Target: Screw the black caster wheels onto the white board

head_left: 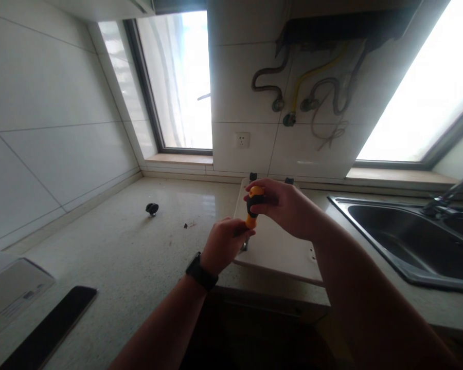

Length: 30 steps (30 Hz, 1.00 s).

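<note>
A stubby screwdriver [250,222] with a yellow and black handle stands nearly upright over the near left corner of a white board [281,249]. My right hand [281,205] is wrapped around the upper handle. Just below, my left hand [224,244] pinches the lower end of the screwdriver; its fingers partly hide the shaft and tip. Under these fingers a small metal fitting [245,245] sits on the board. Two dark casters [253,176] show at the board's far edge. Screw holes [312,253] mark its near right corner.
A loose black caster [152,208] and a small dark bit [185,226] lie on the speckled counter [119,246] to the left. Nearer are a white box [19,293] and a long black object [54,329]. A steel sink [393,236] is on the right.
</note>
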Tool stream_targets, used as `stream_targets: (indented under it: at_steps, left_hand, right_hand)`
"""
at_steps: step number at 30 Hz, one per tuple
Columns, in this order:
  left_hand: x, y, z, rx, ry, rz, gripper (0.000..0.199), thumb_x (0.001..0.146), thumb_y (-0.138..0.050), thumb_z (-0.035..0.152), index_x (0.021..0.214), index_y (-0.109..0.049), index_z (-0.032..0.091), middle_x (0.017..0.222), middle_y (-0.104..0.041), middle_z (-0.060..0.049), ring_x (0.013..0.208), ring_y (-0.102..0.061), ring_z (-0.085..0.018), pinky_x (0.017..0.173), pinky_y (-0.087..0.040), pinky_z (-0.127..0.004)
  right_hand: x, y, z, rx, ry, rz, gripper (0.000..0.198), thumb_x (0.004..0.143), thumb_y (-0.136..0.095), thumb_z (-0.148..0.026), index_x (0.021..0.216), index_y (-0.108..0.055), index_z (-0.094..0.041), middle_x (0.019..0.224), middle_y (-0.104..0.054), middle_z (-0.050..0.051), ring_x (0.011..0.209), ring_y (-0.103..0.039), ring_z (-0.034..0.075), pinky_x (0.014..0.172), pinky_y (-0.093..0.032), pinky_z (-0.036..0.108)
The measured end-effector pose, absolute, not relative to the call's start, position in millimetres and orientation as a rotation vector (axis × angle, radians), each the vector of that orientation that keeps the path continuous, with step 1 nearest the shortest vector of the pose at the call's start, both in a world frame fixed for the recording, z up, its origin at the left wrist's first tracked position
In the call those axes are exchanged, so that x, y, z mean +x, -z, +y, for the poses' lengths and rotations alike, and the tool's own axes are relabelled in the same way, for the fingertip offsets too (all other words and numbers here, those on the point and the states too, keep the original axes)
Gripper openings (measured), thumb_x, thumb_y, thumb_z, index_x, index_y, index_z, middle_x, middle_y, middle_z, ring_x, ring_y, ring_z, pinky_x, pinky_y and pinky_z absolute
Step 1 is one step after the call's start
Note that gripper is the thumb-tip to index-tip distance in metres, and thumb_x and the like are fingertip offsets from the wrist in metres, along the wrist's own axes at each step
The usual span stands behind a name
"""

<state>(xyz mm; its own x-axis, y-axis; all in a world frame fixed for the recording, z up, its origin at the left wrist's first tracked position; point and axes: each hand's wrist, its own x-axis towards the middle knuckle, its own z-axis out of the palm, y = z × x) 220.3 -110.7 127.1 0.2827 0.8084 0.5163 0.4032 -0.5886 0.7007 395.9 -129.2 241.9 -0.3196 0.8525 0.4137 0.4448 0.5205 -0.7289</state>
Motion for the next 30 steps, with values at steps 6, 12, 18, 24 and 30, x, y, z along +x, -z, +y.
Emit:
stream_targets:
  at_steps: [6,12,18,24,30]
  left_hand:
    - [217,-131,-110,2.122,-1.190,1.079,0.006,0.087,-0.075,0.027,0.085,-0.075,0.021,0.077,-0.069,0.000,0.073,-0.061,-0.015,0.071,-0.046,-0.029]
    - [215,-130,-107,2.121,-1.191,1.053,0.009,0.089,-0.072,0.028,0.084,-0.074,0.021,0.077,-0.071,0.000,0.070,-0.060,-0.015,0.070,-0.045,-0.029]
    - [218,-125,-106,2.094,-1.213,1.036,0.010,0.091,-0.071,0.031,0.089,-0.074,0.021,0.080,-0.073,0.000,0.072,-0.062,-0.015,0.071,-0.046,-0.030]
    - [212,-129,-103,2.132,-1.269,0.896,0.019,0.092,-0.069,0.036,0.104,-0.071,0.021,0.093,-0.070,-0.004,0.085,-0.063,-0.017,0.079,-0.049,-0.032]
    - [201,-123,-92,2.220,-1.168,1.024,0.037,0.093,-0.067,0.045,0.121,-0.065,0.021,0.120,-0.066,-0.011,0.108,-0.062,-0.024,0.094,-0.050,-0.041]
  right_hand:
    - [376,-241,-146,-1.373,-0.147,-1.889,0.032,0.079,-0.077,-0.031,0.105,-0.061,-0.022,0.092,-0.072,0.005,0.078,-0.068,0.022,0.069,-0.051,0.037]
    - [366,-239,-142,-1.451,-0.029,-1.816,0.037,0.077,-0.078,-0.043,0.099,-0.058,-0.022,0.087,-0.071,0.007,0.074,-0.065,0.023,0.066,-0.048,0.036]
    - [369,-233,-135,-1.419,-0.026,-1.830,0.036,0.080,-0.075,-0.042,0.102,-0.056,-0.021,0.091,-0.069,0.007,0.078,-0.065,0.022,0.070,-0.048,0.036]
    - [376,-236,-135,-1.217,-0.056,-1.770,0.036,0.084,-0.073,-0.041,0.110,-0.058,-0.021,0.094,-0.068,0.005,0.077,-0.064,0.019,0.068,-0.049,0.034]
    - [425,-237,-134,-1.044,-0.065,-1.413,0.031,0.084,-0.074,-0.038,0.108,-0.065,-0.021,0.092,-0.065,0.002,0.079,-0.064,0.015,0.071,-0.052,0.032]
